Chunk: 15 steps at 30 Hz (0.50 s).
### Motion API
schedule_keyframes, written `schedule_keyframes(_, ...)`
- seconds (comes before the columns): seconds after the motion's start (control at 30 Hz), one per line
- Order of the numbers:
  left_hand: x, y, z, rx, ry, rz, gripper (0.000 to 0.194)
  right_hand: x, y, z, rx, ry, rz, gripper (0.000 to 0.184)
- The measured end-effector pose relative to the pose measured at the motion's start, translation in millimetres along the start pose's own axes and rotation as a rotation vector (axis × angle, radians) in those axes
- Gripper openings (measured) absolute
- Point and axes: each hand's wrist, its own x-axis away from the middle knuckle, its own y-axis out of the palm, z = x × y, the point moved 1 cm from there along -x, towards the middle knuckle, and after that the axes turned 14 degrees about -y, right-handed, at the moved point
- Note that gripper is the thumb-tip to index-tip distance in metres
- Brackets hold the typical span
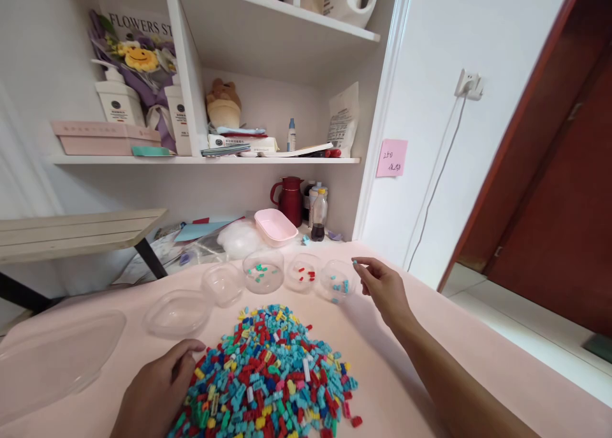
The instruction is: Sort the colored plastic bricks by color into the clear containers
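Observation:
A large heap of small toy building bricks (268, 374) in blue, red, green, yellow and other colours lies on the pink tabletop. My right hand (382, 285) pinches a tiny light-blue brick (354, 262) between thumb and fingertip, at the right rim of a clear bowl (335, 298) with several light-blue bricks inside. Resting at the heap's left edge, my left hand (160, 384) has its index finger reaching toward the bricks, the thumb apart and nothing visible in its grasp. A clear container (305, 288) beside the blue one holds red bricks; a round clear dish (264, 287) has green ones.
More clear containers stand to the left: a bowl (222, 285), a wider dish (178, 313) and a large lid-like tray (62, 368). Behind are a pink basin (276, 227), a red jug (290, 202) and a bottle of dark liquid (319, 218). Shelves (272, 160) overhang the table's back.

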Motion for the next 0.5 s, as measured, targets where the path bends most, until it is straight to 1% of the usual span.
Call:
schedule_keyframes(0.13, 2, 0.0, 1, -0.018, 0.023, 0.005, 0.034, 0, -1, -1, -0.027, 0.003, -0.021, 0.041)
schedule_keyframes(0.2, 4, 0.0, 1, -0.019, 0.031, 0.004, 0.034, 2, 1, -6, -0.058, -0.010, -0.016, 0.039)
schedule_keyframes(0.27, 4, 0.1, 1, -0.017, 0.025, 0.007, 0.033, 7, 5, -16, -0.087, -0.030, -0.054, 0.035)
schedule_keyframes(0.3, 5, 0.3, 1, -0.017, 0.022, 0.009, 0.033, 11, 8, -22, -0.096, -0.045, -0.103, 0.032)
schedule_keyframes(0.37, 5, 0.7, 0, -0.012, 0.020, 0.011, 0.032, 20, 16, -33, -0.074, -0.088, -0.258, 0.029)
schedule_keyframes(0.43, 5, 0.8, 0, -0.007, 0.018, 0.009, 0.032, 30, 26, -42, 0.032, -0.169, -0.450, 0.026)
schedule_keyframes(0.5, 5, 0.8, 0, -0.012, 0.007, -0.003, 0.033, 40, 36, -45, 0.191, -0.276, -0.624, 0.025)
